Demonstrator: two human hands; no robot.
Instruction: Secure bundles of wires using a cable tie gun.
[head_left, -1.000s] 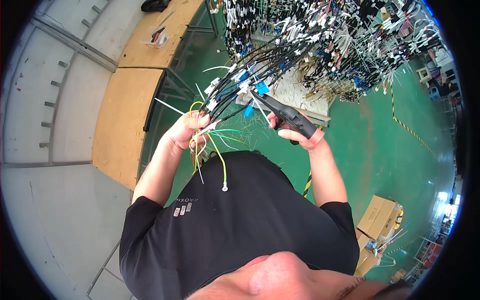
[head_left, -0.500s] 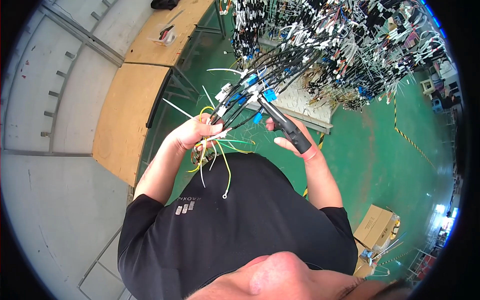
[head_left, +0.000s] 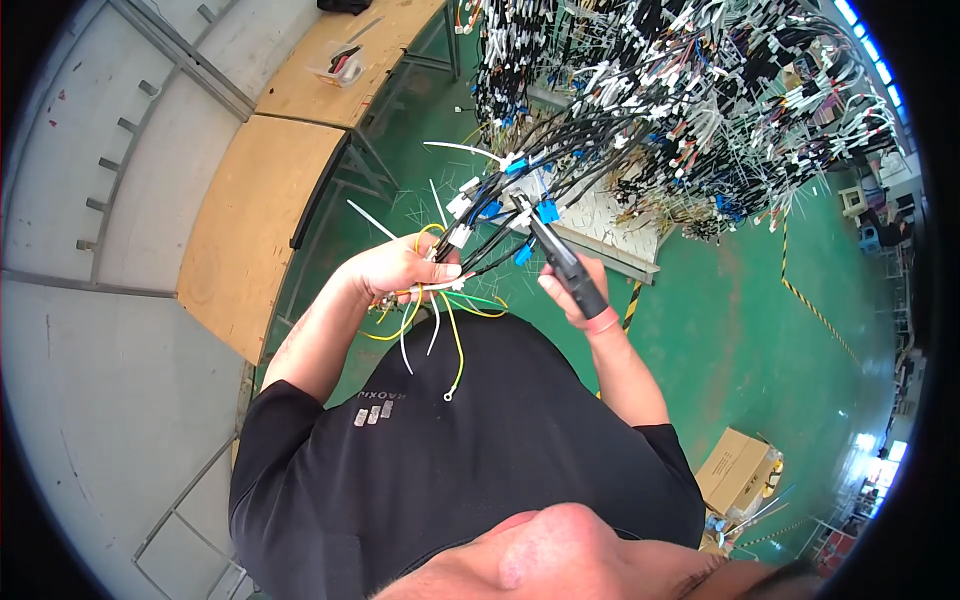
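Observation:
My left hand [head_left: 403,268] is closed around a wire harness [head_left: 478,240] of black cables, its thumb lying across the bundle. Yellow-green wires [head_left: 455,345] hang below that hand, one ending in a ring terminal [head_left: 448,397]. Several white cable ties stick out, one long tie [head_left: 370,218] to the left. Blue connectors [head_left: 547,211] and white ones [head_left: 459,203] sit along the cables. In my right hand [head_left: 590,290] is a black cable tie gun [head_left: 568,268], its nose up against the harness beside a blue connector. The exact contact at the nose is hard to make out.
A rack [head_left: 640,255] heavy with hanging wire harnesses [head_left: 690,110] fills the far right. Wooden tables [head_left: 250,210] run along the left, with a clear tool box [head_left: 338,68] on one. An open cardboard box [head_left: 738,470] stands on the green floor at the lower right.
My right hand and the cable tie gun have shifted slightly left and down. My left hand has moved a little right with the harness, still gripping it.

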